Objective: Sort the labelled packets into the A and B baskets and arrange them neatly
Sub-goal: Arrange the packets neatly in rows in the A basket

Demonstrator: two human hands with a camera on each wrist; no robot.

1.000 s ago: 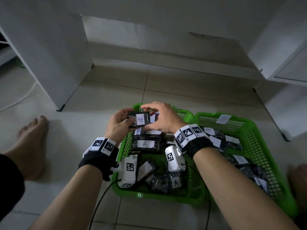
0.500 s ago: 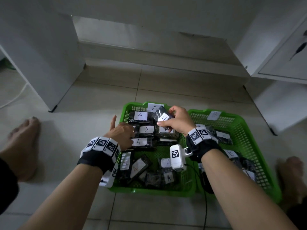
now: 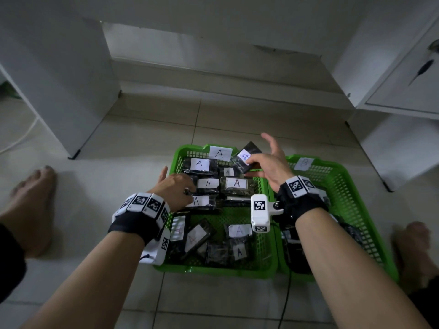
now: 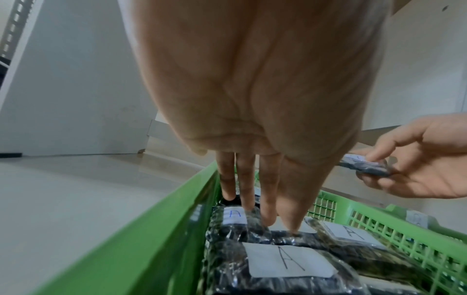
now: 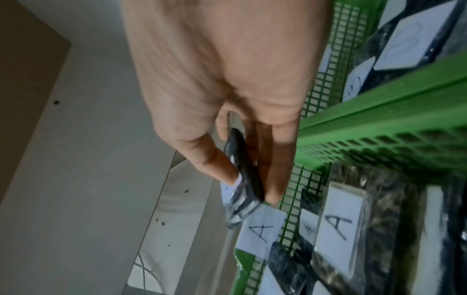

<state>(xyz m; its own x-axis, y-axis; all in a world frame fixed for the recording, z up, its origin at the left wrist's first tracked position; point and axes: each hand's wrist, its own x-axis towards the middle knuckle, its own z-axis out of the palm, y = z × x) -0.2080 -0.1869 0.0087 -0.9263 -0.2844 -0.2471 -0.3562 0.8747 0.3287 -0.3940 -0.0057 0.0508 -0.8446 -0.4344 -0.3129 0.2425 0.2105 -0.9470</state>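
Two green baskets sit side by side on the floor: the A basket [image 3: 190, 147] on the left and the B basket [image 3: 338, 167] on the right. Several black packets with white A labels lie in rows in the A basket. My right hand [image 3: 251, 162] pinches one black A packet [image 3: 245, 156] between thumb and fingers above the basket's far right corner, seen edge-on in the right wrist view [image 5: 243, 169]. My left hand [image 3: 187, 191] rests straight fingers [image 4: 267, 199] on packets [image 4: 288, 261] along the A basket's left side.
Loose A packets [image 3: 197, 236] lie jumbled in the near half of the A basket. B packets [image 5: 414, 40] fill the B basket. White cabinet panels [image 3: 59, 79] stand to the left and right. Bare feet [image 3: 33, 200] flank the baskets on the tiled floor.
A second ago both hands held packets together over the A basket. The left hand has dropped onto the packets at the left; the right hand has carried one packet to the far right corner.
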